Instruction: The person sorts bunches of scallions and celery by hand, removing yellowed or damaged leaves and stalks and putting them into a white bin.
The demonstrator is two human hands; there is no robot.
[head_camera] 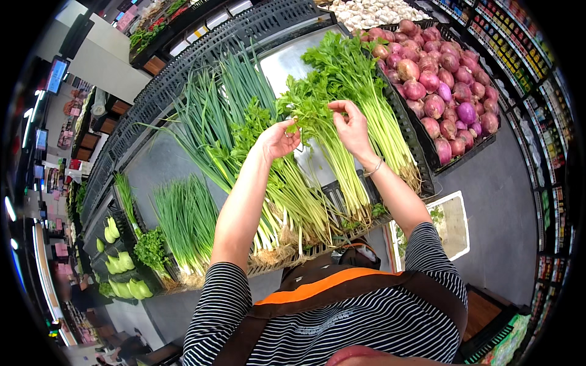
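A bunch of celery (339,160) lies on the produce stand in front of me, its leafy tops pointing away and its roots toward me. My left hand (280,138) is at the left edge of those leaves, fingertips pinched together near a small leaf; whether it grips the leaf is unclear. Over the right side of the same leaves is my right hand (351,126), its fingers curled with thumb near forefinger; I cannot tell if anything is between them. Another celery bunch (389,123) lies to the right, and more celery (293,196) to the left, beside long green onions (206,114).
Red onions (435,91) fill a black crate at the right, with garlic (375,13) behind. Thin chives (185,219) and chayotes (120,263) lie at the left. A white foam box (451,224) with leaf scraps stands on the floor near my right elbow.
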